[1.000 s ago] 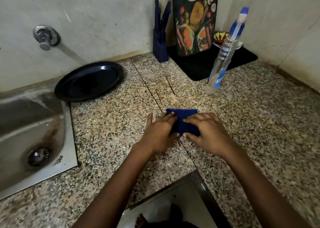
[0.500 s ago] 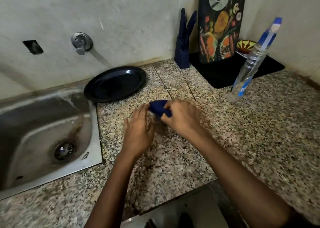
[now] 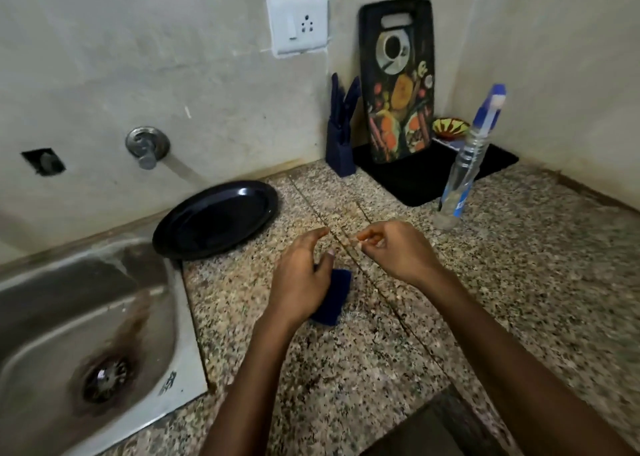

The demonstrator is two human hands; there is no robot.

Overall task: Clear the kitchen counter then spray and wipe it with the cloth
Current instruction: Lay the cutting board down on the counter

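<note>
A folded dark blue cloth lies on the speckled granite counter, near the sink's right rim. My left hand hovers over the cloth's left part and hides it; its fingers are loosely bent and I see no grip on the cloth. My right hand is raised to the right of the cloth, with loosely curled fingers holding nothing. A clear spray bottle with a blue nozzle stands upright at the back right, beyond my right hand.
A black plate rests by the wall, overlapping the steel sink. A blue knife block, a printed cutting board and a small bowl are grouped in the corner on a black mat. A wall tap sits above the sink.
My right hand carried the cloth leftward toward the sink and let it go. The cloth now lies on the counter and both hands have lifted off it.
</note>
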